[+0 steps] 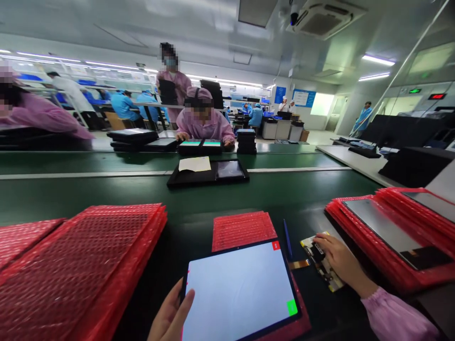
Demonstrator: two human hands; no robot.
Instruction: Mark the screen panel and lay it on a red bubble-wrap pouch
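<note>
A lit display panel [238,289] shows a mostly white screen with a red square and a green square at its right corners. My left hand [174,312] grips its left edge, thumb over the front and fingers behind. From the panel's right side a short orange flat cable [299,264] runs to a circuit board [329,272] on the table. My right hand [334,255] rests on that board, its fingers bent together at a black part near the top. A blue pen [287,237] lies between panel and board. Under the panel sits a red bubble-wrap sleeve [245,229].
Red bubble-wrap sleeves [88,255] are stacked at left. More sleeves [377,241] at right carry a bare panel [387,222]. A black tray [174,179] holds paper and a small screen on the green bench [284,189]. A person in pink [213,121] works opposite.
</note>
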